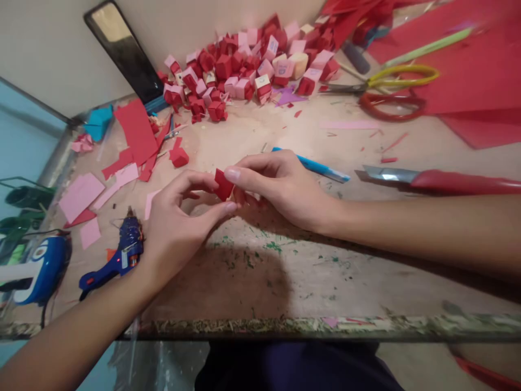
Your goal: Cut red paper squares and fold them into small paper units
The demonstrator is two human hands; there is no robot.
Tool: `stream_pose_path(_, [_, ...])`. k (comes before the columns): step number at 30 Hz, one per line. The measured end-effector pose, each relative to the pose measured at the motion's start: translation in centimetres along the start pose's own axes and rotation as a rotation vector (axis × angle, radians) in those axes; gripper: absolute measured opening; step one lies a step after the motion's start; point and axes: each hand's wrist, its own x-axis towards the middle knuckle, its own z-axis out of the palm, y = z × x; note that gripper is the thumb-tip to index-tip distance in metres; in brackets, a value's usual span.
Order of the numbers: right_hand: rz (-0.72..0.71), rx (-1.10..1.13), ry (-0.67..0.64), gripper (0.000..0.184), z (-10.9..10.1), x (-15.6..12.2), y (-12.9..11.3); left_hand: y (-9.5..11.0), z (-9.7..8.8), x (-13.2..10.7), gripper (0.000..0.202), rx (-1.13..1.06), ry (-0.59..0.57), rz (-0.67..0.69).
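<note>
A small folded piece of red paper (223, 185) is held between both hands above the table. My left hand (179, 217) pinches its left and lower edges with thumb and fingertips. On the right side, the thumb and fingers of my right hand (280, 187) close on the same piece. Just behind my right hand lies a blue pen (319, 167), partly covered by it. A small red paper box (178, 156) rests on the table beyond my left hand. Whether the held piece is a finished box side or a loose fold, I cannot tell.
A blue glue gun (129, 252) lies left of my left wrist. Red-handled knife (448, 181) and scissors (391, 89) lie on the right. Several small paper boxes (244, 68) are heaped at the back, near a phone (126, 51). Red sheets (468, 65) cover the far right.
</note>
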Motion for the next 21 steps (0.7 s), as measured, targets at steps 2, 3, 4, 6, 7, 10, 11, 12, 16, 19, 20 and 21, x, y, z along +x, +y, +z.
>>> stream_pose_path(2, [-0.032,-0.037,-0.005,0.037,-0.14,0.01,-0.11,-0.07,-0.02,0.06,0.025,-0.031,0.013,0.007])
stream_pose_path(3, [-0.049,-0.057,-0.015,0.034,-0.21,0.02,-0.15,-0.13,-0.04,0.08,0.024,-0.04,0.024,0.012])
stream_pose_path(4, [-0.065,-0.072,-0.028,0.031,-0.28,0.02,-0.17,-0.21,-0.05,0.09,0.024,-0.06,0.029,0.012])
stream_pose_path(6, [-0.08,-0.087,-0.048,0.026,-0.35,0.03,-0.11,-0.36,-0.02,0.04,0.025,-0.144,0.012,-0.018])
stream_pose_path(7, [-0.081,-0.092,-0.044,0.024,-0.34,0.04,-0.05,-0.4,0.02,0.0,0.025,-0.197,-0.005,-0.042])
stream_pose_path(10, [-0.093,-0.141,0.025,0.018,-0.22,0.1,0.13,-0.27,0.21,-0.21,0.023,-0.32,-0.027,-0.121])
stream_pose_path(11, [-0.103,-0.162,0.05,0.016,-0.17,0.12,0.18,-0.17,0.26,-0.27,0.022,-0.339,-0.019,-0.143])
stream_pose_path(12, [-0.113,-0.177,0.069,0.017,-0.14,0.14,0.21,-0.06,0.3,-0.33,0.021,-0.353,-0.01,-0.163])
stream_pose_path(16, [-0.12,-0.17,0.105,0.016,-0.15,0.22,0.35,0.13,0.16,-0.34,0.019,-0.393,-0.002,-0.179])
stream_pose_path(19, [-0.123,-0.155,0.106,0.013,-0.2,0.29,0.52,0.02,-0.09,-0.17,0.021,-0.393,0.011,-0.155])
stream_pose_path(20, [-0.122,-0.15,0.103,0.012,-0.21,0.31,0.57,0.0,-0.16,-0.11,0.021,-0.392,0.017,-0.149])
stream_pose_path(21, [-0.118,-0.146,0.101,0.012,-0.22,0.33,0.62,0.0,-0.21,-0.05,0.019,-0.391,0.028,-0.142])
